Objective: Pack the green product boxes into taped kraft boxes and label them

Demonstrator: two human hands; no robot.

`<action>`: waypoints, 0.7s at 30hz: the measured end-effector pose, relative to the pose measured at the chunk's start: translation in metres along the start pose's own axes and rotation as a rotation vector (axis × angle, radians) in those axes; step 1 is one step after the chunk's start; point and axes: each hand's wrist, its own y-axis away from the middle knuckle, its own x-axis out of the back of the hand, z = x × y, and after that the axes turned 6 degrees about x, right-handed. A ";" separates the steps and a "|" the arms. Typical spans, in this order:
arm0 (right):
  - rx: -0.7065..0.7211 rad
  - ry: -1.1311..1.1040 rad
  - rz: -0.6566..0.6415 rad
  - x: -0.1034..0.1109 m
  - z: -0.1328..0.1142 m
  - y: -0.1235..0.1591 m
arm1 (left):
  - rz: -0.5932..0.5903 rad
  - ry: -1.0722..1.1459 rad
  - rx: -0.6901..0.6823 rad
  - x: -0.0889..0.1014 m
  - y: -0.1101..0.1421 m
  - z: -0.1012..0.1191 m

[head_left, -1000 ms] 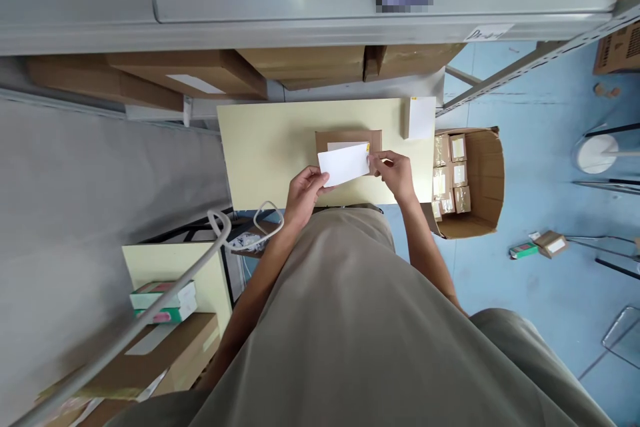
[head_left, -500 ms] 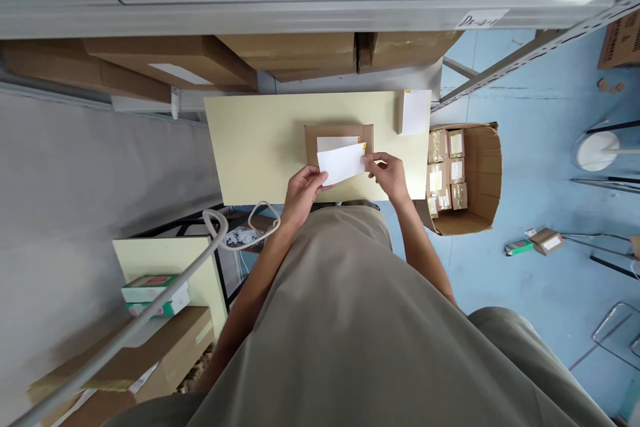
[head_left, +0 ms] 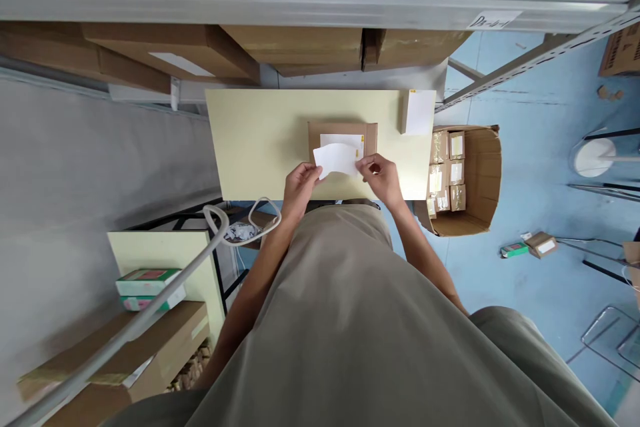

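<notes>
Between my two hands a white paper slip (head_left: pixel 337 158) with a small yellow mark is stretched and bowed upward in the middle. My left hand (head_left: pixel 301 185) pinches its left end, and my right hand (head_left: pixel 379 175) pinches its right end. Beneath the slip a flat cardboard box (head_left: pixel 371 138) lies on the pale yellow table (head_left: pixel 260 140). Another white sheet (head_left: pixel 341 139) with a yellow corner mark is on top of that box, partly covered by the held slip. A stack of white slips (head_left: pixel 419 112) stands at the table's far right corner.
Right of the table, an open carton (head_left: pixel 483 187) holds several small taped boxes (head_left: pixel 457 171). Behind the table, large cardboard boxes (head_left: pixel 300 47) sit under a grey metal shelf (head_left: pixel 300 7). A grey pole (head_left: pixel 150 307) with a looped end crosses at the left, near green-and-white boxes (head_left: pixel 145 287).
The slip has gone from flat to curved, and its right end has come lower and closer to the left end. My right hand has moved slightly left.
</notes>
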 end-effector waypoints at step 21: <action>-0.189 0.443 0.142 -0.004 0.047 -0.067 | 0.138 -0.498 -0.128 -0.002 -0.109 -0.032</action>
